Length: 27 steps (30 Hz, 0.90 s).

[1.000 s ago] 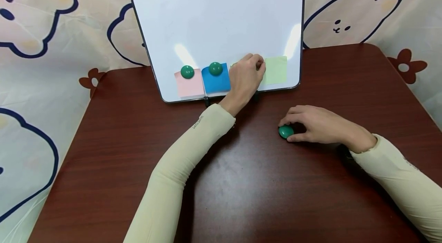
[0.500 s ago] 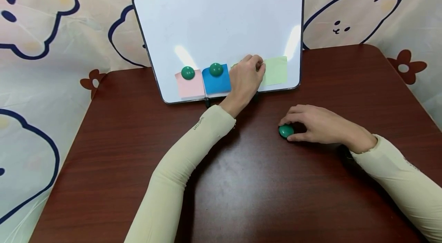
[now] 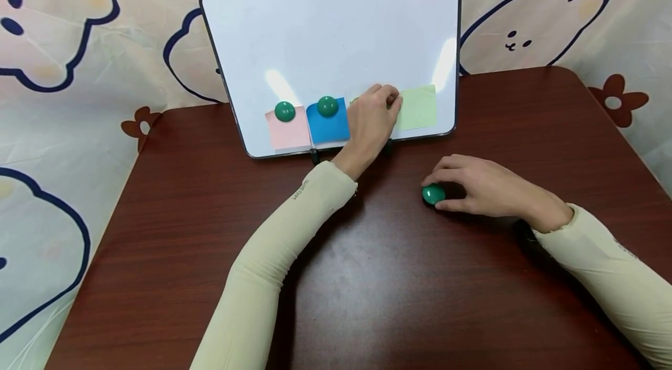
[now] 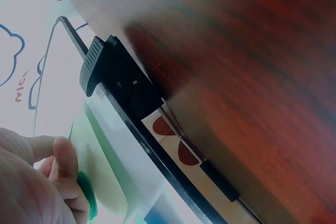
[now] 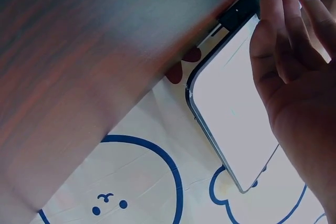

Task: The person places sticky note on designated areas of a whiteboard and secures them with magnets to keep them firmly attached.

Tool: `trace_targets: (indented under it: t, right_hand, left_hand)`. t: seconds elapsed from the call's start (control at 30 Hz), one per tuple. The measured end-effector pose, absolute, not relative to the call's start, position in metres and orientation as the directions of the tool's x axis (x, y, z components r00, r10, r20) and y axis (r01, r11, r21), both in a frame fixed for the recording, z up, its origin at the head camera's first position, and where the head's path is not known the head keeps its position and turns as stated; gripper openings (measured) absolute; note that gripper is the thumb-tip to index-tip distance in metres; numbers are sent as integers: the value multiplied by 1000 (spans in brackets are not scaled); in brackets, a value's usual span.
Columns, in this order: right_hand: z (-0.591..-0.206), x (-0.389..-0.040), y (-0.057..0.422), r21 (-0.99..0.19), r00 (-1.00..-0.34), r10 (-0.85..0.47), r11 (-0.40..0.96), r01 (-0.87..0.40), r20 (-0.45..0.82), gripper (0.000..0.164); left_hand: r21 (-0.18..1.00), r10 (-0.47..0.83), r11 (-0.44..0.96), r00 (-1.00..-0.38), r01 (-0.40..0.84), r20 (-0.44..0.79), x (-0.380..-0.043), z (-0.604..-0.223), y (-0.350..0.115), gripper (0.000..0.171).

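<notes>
A whiteboard [image 3: 336, 37] stands tilted on the table. My left hand [image 3: 371, 125] reaches to its lower part, fingers curled, and pinches the upper left edge of a light green sticky note [image 3: 419, 108]. Under that hand lies another pale green note [image 4: 102, 163], mostly hidden in the head view, and a green magnet [image 4: 86, 195] shows beside the curled fingers in the left wrist view. On the table before the board, my right hand [image 3: 485, 186] grips a round green magnet [image 3: 433, 194] between thumb and fingertips.
Left of my left hand, a pink note [image 3: 289, 132] and a blue note [image 3: 328, 126] hang side by side, with green magnets at their tops. Black clips [image 4: 123, 77] hold the board's lower edge. Patterned cloth [image 3: 47, 142] surrounds the brown table [image 3: 210, 230].
My right hand has moved slightly toward the board with the green magnet, and its fingers have risen a little. My left hand stays at the note.
</notes>
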State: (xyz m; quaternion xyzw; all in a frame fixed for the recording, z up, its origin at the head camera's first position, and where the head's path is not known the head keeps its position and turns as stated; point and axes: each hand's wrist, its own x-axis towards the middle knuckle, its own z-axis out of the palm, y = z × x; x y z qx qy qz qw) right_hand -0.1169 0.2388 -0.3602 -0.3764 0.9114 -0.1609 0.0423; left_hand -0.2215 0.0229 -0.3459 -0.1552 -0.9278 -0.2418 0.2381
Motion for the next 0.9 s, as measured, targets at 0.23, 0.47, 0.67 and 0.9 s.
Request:
trace_targets:
  t: [0.23,0.47,0.67,0.9]
  right_hand:
    - [-356,-119,238,-326,-708,-702,653,-683,76,38]
    - [-359,-118,241,-332,-714,-694,655,-678,89,38]
    - [-360,-121,241,-328,-701,-702,637,-697,127,38]
    - [-357,-123,239,-338,-713,-691,647,-683,119,38]
  left_hand:
    - [364,173,841,-836,400,520,-222,-343,21,20]
    - [352,185,850,-849,391,496,-220,-346,22,20]
    - [348,177,851,-838,394,515,-221,-347,22,19]
    - [348,182,849,-840,396,511,-221,-346,21,19]
